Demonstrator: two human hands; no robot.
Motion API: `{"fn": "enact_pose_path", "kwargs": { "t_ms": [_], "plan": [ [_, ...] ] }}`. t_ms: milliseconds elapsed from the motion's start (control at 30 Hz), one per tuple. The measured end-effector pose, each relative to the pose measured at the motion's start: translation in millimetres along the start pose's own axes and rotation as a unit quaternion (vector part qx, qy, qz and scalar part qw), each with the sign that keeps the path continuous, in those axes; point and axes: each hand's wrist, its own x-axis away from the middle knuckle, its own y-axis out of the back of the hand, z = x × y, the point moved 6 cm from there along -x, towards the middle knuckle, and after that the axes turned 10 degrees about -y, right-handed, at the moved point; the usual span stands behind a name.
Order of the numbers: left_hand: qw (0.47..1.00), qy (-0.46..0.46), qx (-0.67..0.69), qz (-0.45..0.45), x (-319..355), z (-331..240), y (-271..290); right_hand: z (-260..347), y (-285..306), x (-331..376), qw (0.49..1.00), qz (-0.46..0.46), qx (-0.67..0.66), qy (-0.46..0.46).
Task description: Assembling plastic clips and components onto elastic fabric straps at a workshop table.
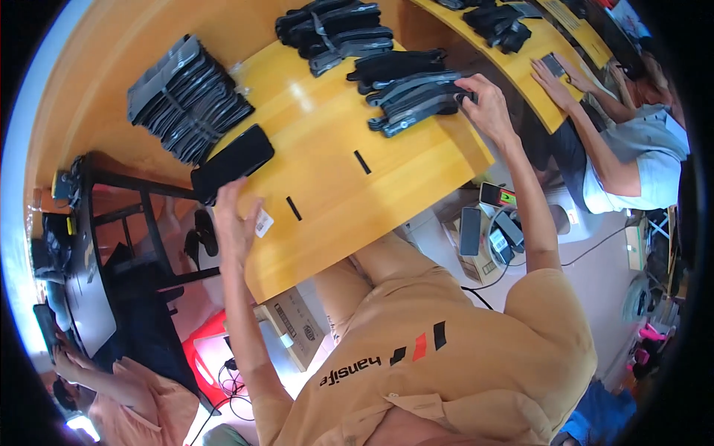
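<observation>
My left hand (235,229) is over the left edge of the yellow table (327,245), fingers apart and curved. Beside its thumb is a small white tag (263,222); whether they touch I cannot tell. Just past the fingertips lies a flat, glossy black piece (236,160). At the table's right side, my right hand (487,108) has thumb and fingers closed on the end of a dark folded piece (455,98). That piece is at the edge of a pile of black and grey folded pieces (413,100). Two short black strips (362,161) lie apart on the tabletop.
A tall banded stack of grey and black pieces (190,100) stands back left, another bundle (335,33) at the back. Co-workers sit at right (610,156) and lower left (134,394). Cardboard boxes (294,327), cables and a red stool (208,357) are below the table.
</observation>
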Motion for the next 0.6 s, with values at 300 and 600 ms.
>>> {"fn": "enact_pose_path", "kwargs": {
  "t_ms": [300,600],
  "plan": [
    [0.985,-0.054,0.158,0.028,-78,-135,-144,11,-18,13,0.995,0.014,0.039,0.095],
    [0.983,0.098,0.137,-0.073,-102,-135,-203,8,-45,-6,0.990,0.066,0.006,0.123]
  ]
}}
